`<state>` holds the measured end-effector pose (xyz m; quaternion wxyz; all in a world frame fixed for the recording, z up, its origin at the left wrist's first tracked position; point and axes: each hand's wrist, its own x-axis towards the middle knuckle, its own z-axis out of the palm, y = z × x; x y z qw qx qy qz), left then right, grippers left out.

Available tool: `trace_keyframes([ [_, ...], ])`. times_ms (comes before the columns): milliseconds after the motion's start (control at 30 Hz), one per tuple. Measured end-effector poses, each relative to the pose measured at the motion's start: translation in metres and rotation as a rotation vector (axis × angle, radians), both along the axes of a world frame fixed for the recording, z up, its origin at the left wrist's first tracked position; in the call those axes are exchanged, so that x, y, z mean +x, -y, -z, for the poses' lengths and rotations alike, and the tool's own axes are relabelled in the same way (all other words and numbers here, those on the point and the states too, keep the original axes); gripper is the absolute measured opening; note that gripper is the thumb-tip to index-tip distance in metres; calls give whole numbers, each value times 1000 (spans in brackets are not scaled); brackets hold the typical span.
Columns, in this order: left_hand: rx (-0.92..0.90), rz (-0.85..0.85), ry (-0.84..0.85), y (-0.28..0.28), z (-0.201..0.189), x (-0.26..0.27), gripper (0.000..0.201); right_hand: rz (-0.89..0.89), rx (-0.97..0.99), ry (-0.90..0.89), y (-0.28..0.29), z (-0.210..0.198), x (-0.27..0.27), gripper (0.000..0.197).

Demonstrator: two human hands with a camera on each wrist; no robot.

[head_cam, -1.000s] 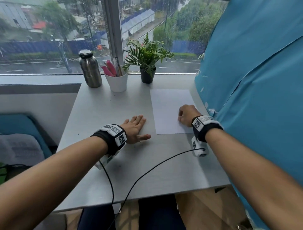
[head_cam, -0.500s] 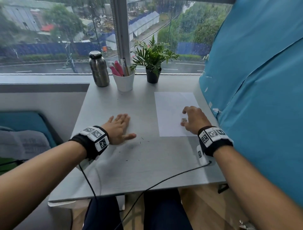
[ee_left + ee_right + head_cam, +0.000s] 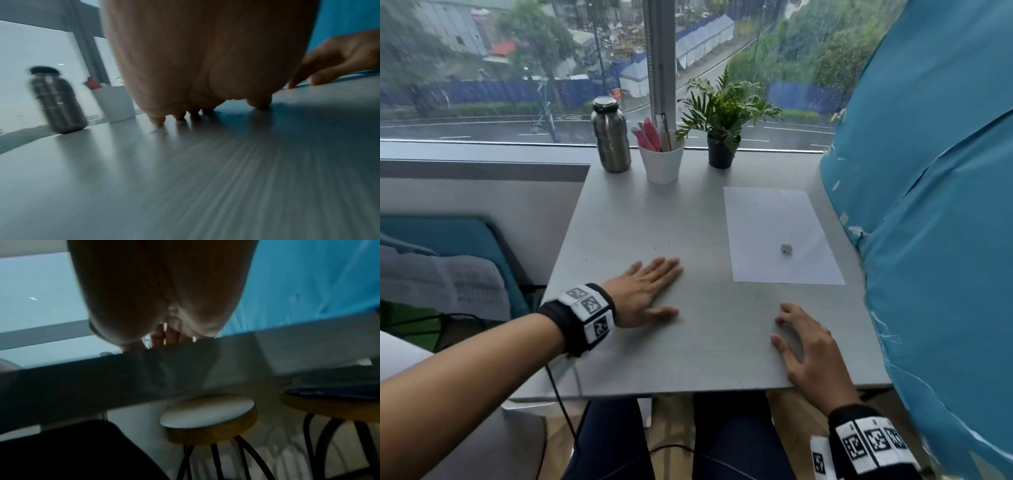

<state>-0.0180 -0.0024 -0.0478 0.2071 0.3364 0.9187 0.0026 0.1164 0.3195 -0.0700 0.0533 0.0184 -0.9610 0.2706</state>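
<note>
Your left hand [image 3: 643, 291] lies flat, palm down, on the grey bench [image 3: 619, 222], fingers straight and close together, thumb out to the side. It holds nothing. The left wrist view shows its fingertips [image 3: 158, 121] touching the surface. Your right hand [image 3: 808, 353] sits near the bench's front edge with the wrist out past that edge. Its fingers are spread and loosely bent, their tips on the surface, and it too is empty.

The small pale block [image 3: 786, 248] lies by itself on the white sheet of paper [image 3: 774, 219], toward the sheet's near right part. It is well apart from both hands, with your right hand the closer one. The sheet lies flat on the right half of the bench, its near edge between the block and your right hand.

Along the far edge, by the window, stand a steel bottle [image 3: 611, 135], a white cup [image 3: 661, 164] holding pink pens, and a potted plant [image 3: 722, 120] in a black pot. A blue cloth [image 3: 928, 205] hangs along the bench's right side.
</note>
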Motion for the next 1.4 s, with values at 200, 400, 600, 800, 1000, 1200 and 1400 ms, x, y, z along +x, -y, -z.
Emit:
trace_keyframes([
  [200,77,-125,50,37,-20,-43,97,24,-21,-139,5,10,4,38],
  [400,37,-231,21,33,-44,-154,91,80,-29,-297,12,8,2,41],
  [600,-52,-163,29,18,-35,-208,79,6,-50,-305,6,15,-20,38],
  [800,-72,26,66,49,-15,-164,93,-130,-64,-256,-7,41,-36,44],
  [1000,209,162,164,71,-34,-131,79,-177,-58,-320,2,34,-48,47],
  [1200,-75,2,29,47,-22,-204,97,23,-6,-295,14,22,-25,46],
  [1400,-76,187,92,68,-18,-100,98,84,1,-364,23,3,-14,34],
])
